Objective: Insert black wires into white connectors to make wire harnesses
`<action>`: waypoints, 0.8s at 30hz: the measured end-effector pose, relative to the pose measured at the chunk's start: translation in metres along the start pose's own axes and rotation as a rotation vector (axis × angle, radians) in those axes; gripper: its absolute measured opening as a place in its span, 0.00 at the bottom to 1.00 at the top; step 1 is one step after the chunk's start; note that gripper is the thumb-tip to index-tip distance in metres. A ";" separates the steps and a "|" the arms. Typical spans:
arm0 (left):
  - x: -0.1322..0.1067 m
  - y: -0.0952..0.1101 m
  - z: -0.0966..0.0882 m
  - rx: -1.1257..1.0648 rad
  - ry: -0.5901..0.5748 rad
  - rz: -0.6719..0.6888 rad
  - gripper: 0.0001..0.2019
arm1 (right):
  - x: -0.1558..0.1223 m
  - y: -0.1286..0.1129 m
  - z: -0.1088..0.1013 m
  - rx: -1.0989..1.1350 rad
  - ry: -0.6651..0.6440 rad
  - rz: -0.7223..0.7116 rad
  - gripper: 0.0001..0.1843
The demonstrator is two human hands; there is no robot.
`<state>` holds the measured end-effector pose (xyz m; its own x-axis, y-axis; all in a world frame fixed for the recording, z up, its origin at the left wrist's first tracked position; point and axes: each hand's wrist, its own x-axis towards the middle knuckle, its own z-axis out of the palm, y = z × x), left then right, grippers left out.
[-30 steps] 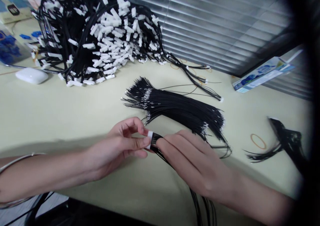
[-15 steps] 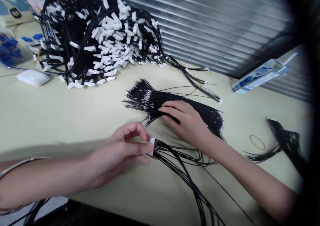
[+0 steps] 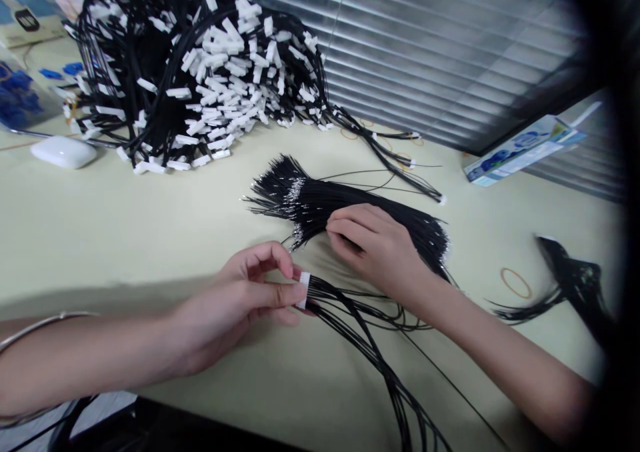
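Observation:
Between the thumb and fingers of my left hand (image 3: pixel 250 299) is a white connector (image 3: pixel 304 290). Black wires (image 3: pixel 370 332) run out of its right side and curve down past the table's front edge. My right hand (image 3: pixel 375 242) rests against the near side of a thick bundle of loose black wires (image 3: pixel 320 195) with bare metal ends. Its fingers are curled and pressed together at the bundle; whether a wire is pinched in them is hidden.
A big heap of black cables with white connectors (image 3: pixel 225 72) fills the back left. Nearby lies a white case (image 3: pixel 63 152). Finished-looking cables (image 3: pixel 390 155), a blue-white carton (image 3: pixel 520 149), a rubber band (image 3: pixel 516 283) and more black wires (image 3: pixel 570 279) lie right. Blinds (image 3: pixel 425 52) stand behind.
My right hand has shifted slightly right along the wire bundle, and its fingers have drawn closer together. My left hand keeps the connector in nearly the same place.

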<state>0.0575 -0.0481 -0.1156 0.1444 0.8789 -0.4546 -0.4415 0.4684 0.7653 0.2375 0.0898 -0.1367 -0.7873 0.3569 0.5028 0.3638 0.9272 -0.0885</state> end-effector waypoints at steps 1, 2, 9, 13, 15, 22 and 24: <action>0.000 0.000 0.000 -0.003 0.000 0.001 0.11 | 0.001 -0.002 -0.001 0.014 0.001 0.001 0.06; 0.000 0.000 0.000 -0.006 0.002 0.001 0.11 | 0.002 -0.005 -0.004 0.022 0.004 0.006 0.06; 0.001 0.002 -0.001 -0.097 0.022 0.043 0.11 | 0.010 -0.040 -0.050 0.346 0.040 0.312 0.05; 0.003 0.003 -0.002 -0.149 0.020 0.081 0.11 | 0.006 -0.063 -0.079 0.249 0.019 0.163 0.05; 0.003 0.003 -0.003 -0.154 0.020 0.096 0.11 | 0.003 -0.069 -0.084 0.148 0.030 0.069 0.05; 0.001 0.003 -0.004 -0.153 0.003 0.116 0.11 | -0.004 -0.069 -0.076 -0.077 0.069 -0.124 0.04; 0.001 0.003 -0.004 -0.160 -0.001 0.121 0.11 | -0.007 -0.069 -0.076 -0.113 0.064 -0.131 0.08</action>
<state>0.0530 -0.0460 -0.1149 0.0830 0.9280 -0.3632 -0.5910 0.3393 0.7318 0.2552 0.0145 -0.0689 -0.7998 0.2228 0.5574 0.3167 0.9454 0.0766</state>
